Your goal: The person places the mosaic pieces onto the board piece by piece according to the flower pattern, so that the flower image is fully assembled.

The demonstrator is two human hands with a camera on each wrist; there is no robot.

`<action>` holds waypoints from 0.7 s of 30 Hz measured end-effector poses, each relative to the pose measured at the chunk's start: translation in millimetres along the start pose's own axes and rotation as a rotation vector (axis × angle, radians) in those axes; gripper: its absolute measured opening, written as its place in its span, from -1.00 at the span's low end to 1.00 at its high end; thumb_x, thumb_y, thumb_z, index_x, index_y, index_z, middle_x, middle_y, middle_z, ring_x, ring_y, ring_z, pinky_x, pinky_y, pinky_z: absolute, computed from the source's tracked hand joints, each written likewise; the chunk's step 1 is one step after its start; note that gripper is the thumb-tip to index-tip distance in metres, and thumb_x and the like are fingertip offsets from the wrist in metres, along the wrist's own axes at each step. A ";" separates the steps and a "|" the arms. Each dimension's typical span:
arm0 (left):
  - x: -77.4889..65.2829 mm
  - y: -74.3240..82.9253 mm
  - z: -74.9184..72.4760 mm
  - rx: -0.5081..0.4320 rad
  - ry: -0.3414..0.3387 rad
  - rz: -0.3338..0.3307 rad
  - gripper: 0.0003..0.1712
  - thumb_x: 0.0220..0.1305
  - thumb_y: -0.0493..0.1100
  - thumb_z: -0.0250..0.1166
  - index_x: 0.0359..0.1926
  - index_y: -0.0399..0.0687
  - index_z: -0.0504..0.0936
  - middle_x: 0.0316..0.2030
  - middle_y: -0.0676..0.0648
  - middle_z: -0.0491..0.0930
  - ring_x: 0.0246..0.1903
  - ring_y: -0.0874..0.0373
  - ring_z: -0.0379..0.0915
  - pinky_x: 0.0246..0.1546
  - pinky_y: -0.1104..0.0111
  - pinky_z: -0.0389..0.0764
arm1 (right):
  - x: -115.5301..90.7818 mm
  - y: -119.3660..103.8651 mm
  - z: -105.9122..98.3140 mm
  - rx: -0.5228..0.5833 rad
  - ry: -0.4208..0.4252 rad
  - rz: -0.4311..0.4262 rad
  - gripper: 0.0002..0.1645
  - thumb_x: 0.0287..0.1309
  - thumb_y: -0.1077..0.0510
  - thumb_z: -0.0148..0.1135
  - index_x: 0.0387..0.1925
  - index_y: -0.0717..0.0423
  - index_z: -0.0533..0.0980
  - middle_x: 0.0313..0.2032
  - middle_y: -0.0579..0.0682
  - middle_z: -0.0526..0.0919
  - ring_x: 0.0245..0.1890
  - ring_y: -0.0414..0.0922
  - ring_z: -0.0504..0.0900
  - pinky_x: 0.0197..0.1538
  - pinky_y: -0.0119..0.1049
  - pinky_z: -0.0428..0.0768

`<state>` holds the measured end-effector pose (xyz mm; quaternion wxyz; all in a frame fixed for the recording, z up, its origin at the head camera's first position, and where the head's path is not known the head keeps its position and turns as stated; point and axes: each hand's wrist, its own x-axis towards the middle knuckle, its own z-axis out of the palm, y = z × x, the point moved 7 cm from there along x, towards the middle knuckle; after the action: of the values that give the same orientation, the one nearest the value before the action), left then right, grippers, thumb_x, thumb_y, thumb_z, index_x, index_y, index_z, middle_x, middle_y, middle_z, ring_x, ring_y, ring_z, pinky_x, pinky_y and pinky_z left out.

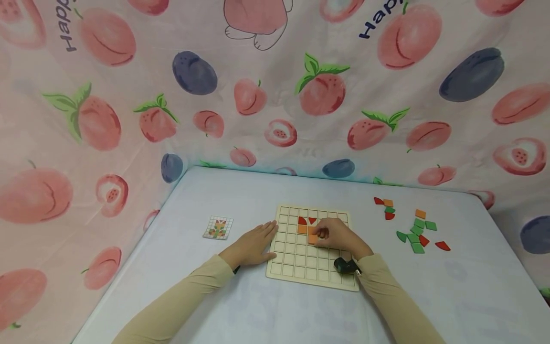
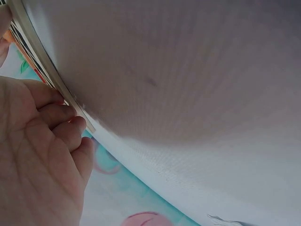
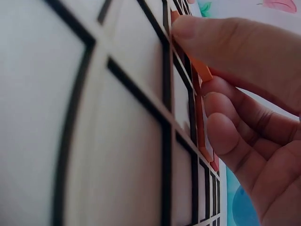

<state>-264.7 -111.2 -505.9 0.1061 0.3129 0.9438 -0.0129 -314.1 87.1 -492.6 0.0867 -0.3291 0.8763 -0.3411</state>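
Note:
A wooden grid board point(image 1: 292, 267) lies flat on the table. My right hand point(image 1: 339, 235) is over its middle, pinching an orange square tile point(image 3: 201, 68) between thumb and fingers, close over the grid cells. Left of that hand, another orange tile point(image 1: 302, 229), a red quarter-round tile point(image 1: 302, 220) and a red triangle tile point(image 1: 312, 220) sit in cells. My left hand point(image 1: 253, 244) rests against the board's left edge with its fingers extended. In the left wrist view, fingertips point(image 2: 77, 125) touch the board's side.
A small pattern card point(image 1: 218, 228) lies left of the board. To the right are scattered green tiles point(image 1: 417, 248), red tiles point(image 1: 442, 246) and orange tiles point(image 1: 420, 213). A black wrist camera point(image 1: 343, 265) hangs over the board's lower right. Printed cloth walls surround the table.

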 end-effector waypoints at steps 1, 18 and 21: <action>0.0 0.1 0.0 0.001 0.001 0.000 -0.08 0.34 0.28 -0.03 0.45 -0.24 -0.06 0.47 -0.17 -0.08 0.47 0.01 -0.14 0.45 0.22 0.05 | 0.1 -0.3 0.1 -0.006 0.002 0.000 -0.79 -0.10 0.21 0.46 -0.34 0.14 0.65 -0.44 -0.08 0.59 -0.46 -0.33 0.46 -0.40 -0.48 0.54; -0.2 -0.2 0.0 0.001 -0.010 -0.009 -0.07 0.35 0.27 -0.03 0.46 -0.23 -0.08 0.48 -0.16 -0.10 0.47 0.02 -0.16 0.46 0.23 0.03 | 0.4 -0.4 0.1 -0.012 -0.020 -0.010 -0.85 -0.07 0.24 0.42 -0.35 0.12 0.66 -0.41 -0.07 0.63 -0.46 -0.33 0.49 -0.40 -0.48 0.54; -0.1 0.1 0.1 -0.005 -0.012 -0.007 -0.07 0.35 0.27 -0.04 0.46 -0.23 -0.08 0.48 -0.16 -0.10 0.47 0.02 -0.16 0.46 0.23 0.02 | 0.4 0.0 1.2 -0.005 -0.023 -0.006 -0.85 -0.06 0.24 0.42 -0.35 0.11 0.66 -0.41 -0.07 0.63 -0.46 -0.34 0.48 -0.39 -0.49 0.54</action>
<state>-264.5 -111.2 -505.9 0.1124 0.3093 0.9442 -0.0131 -314.0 86.3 -493.4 0.0950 -0.3360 0.8749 -0.3355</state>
